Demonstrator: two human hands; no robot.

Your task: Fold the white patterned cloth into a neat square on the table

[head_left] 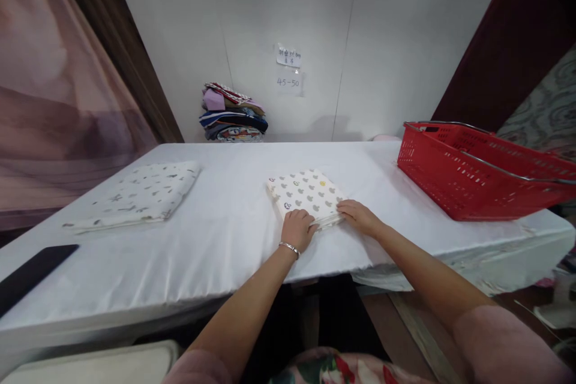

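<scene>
A white cloth (309,192) with small grey motifs and a few coloured ones lies folded into a thick square on the white-covered table. My left hand (298,229), with a silver bangle at the wrist, grips its near left edge, fingers curled over the top and thumb along the front fold. At the near right corner, my right hand (360,216) pinches the layers, its fingertips on top and the thumb mostly hidden. Farther left rests another folded white cloth (146,192), larger and flatter, printed with small dark motifs; neither hand touches it.
A red plastic basket (432,174) with metal handles stands at the table's right. Several folded fabrics form a stack (234,114) against the back wall. A dark flat object (38,270) lies at the left front edge. Paper signs (288,69) hang on the wall.
</scene>
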